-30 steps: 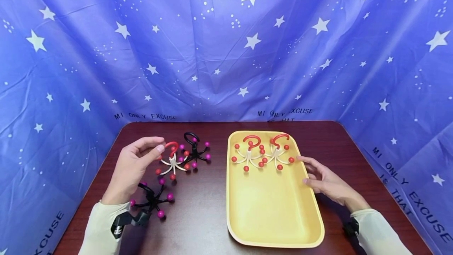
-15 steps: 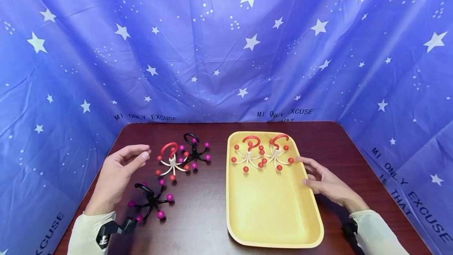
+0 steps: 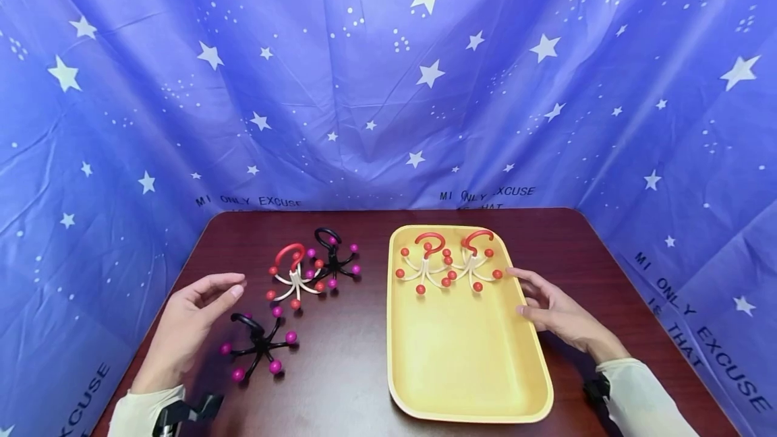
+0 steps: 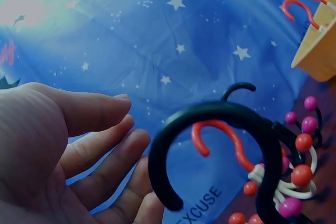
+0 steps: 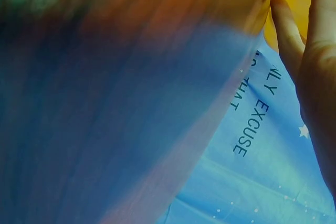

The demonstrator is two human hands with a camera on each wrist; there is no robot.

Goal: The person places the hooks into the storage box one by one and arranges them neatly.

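Observation:
My left hand (image 3: 185, 326) hovers over the table's left side, fingers relaxed and empty. Beside its fingertips stands the nearer black head massager (image 3: 260, 344), with magenta ball tips; its hooked handle (image 4: 159, 166) looms large in the left wrist view. Farther back is a white massager (image 3: 295, 282) with red hook and balls, overlapping a second black one (image 3: 333, 263). At the yellow tray (image 3: 467, 349), my right hand (image 3: 567, 319) touches the right rim with loosely extended fingers. Two red-and-white massagers (image 3: 426, 266) stand side by side at the tray's far end.
The dark wooden table (image 3: 346, 383) has rounded far corners. A blue star-patterned curtain (image 3: 364, 86) surrounds it at the back and both sides. In the right wrist view a blurred surface fills the left part.
My left hand has drawn back from the red hook of the white massager, moving left and toward me. The right hand stays at the tray's rim.

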